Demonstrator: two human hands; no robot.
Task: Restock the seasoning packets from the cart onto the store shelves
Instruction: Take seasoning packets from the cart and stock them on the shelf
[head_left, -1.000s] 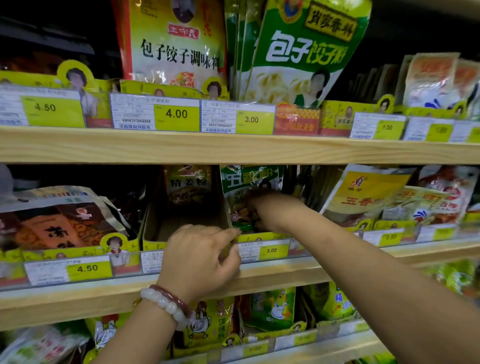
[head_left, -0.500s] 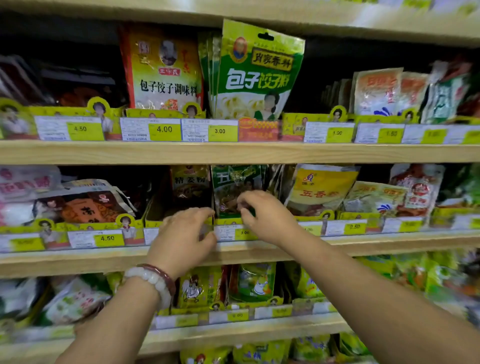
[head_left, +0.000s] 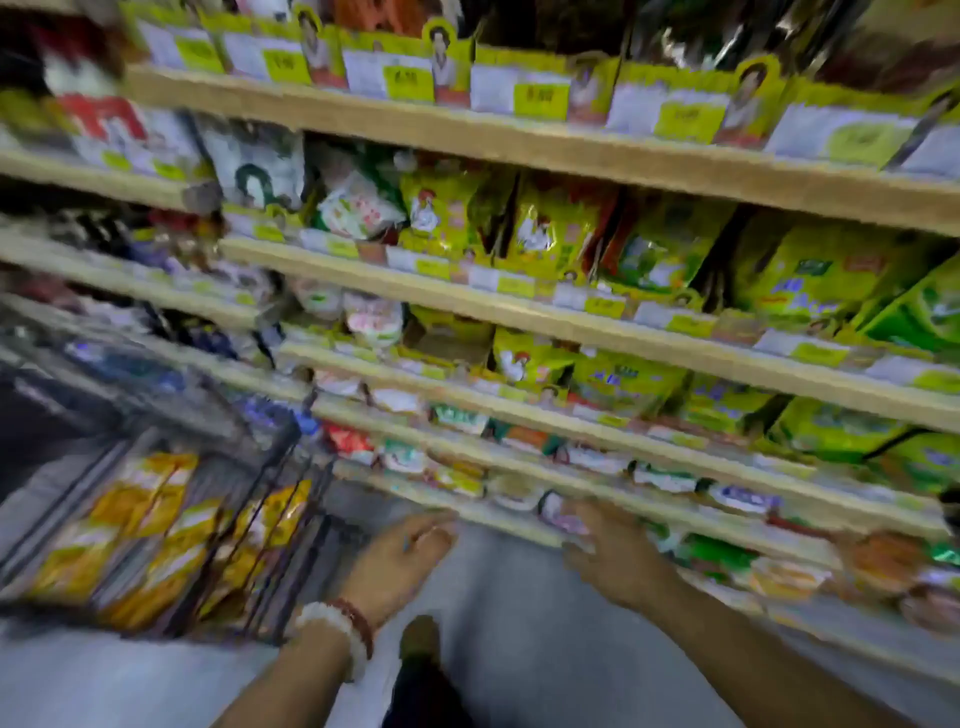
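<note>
reaching down with both hands empty and fingers loose, the left hand (head_left: 402, 558) should swing over to the yellow packets (head_left: 140, 525) lying in the wire cart (head_left: 270, 519), well apart from the shelves (head_left: 519, 322), and take a few flat.

The shelves (head_left: 519, 140) had pale, matt wooden edges. Yellow seasoning packets (head_left: 550, 234) shone like glossy plastic film. The cart (head_left: 270, 457) at near left was dark wire, probably metal, though blurred. The floor (head_left: 519, 623) looked smooth grey.
</note>
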